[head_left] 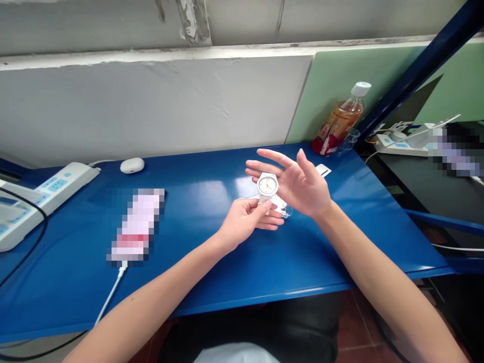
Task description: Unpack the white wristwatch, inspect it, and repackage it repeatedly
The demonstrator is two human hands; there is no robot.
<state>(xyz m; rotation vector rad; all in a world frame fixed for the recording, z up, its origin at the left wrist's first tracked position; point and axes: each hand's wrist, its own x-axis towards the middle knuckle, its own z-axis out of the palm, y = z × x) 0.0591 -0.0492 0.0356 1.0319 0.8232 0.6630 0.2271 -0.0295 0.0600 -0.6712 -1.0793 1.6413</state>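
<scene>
Left hand got white watch pinched pretty snug, thumb clamped over strap, dial facing camera. Watch is over middle of blue desk, overlapping right hand in view; can't tell if they touch. Right hand's palm up, fingers apart. Phone off left, white cable plugged in. Earbud case past phone, power strip far left, bottle back right.

Blue tabletop with white power strip, small white case, phone, bottle
</scene>
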